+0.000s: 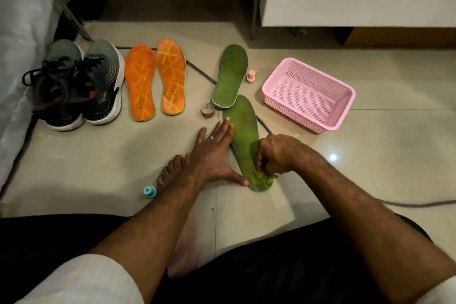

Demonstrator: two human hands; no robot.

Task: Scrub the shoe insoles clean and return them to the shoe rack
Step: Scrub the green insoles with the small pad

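Four insoles lie on the tiled floor (370, 155) in the head view, two green and two orange.

Head view, grip: the right hand (276, 153) has its fingers curled down around a small green scrubber (265, 176), pressing it on the heel end of the near green insole (243, 138). The scrubber is mostly hidden under the fingers, so its shape cannot be told. The left hand (212, 153) lies flat just left of the grip, fingers straight along the insole's left edge and the thumb (240, 179) touching that edge beside the scrubber.

Head view, beyond the grip: the second green insole (230, 74) lies farther out, its heel overlapping the toe of the near one. A tape roll (207, 110) stands just left of that overlap. A small pink cap-like piece (251, 76) stands just right of the far insole, and a pink basket (340, 116) sits farther right.

Head view, left of the grip: the orange insoles (154, 79) lie side by side, with a pair of dark sneakers (81, 86) beyond them. A bare foot (172, 173) rests under the left forearm, a small blue cap-like piece (150, 191) touching it. A grey cable (407, 203) runs along the floor right of the grip.
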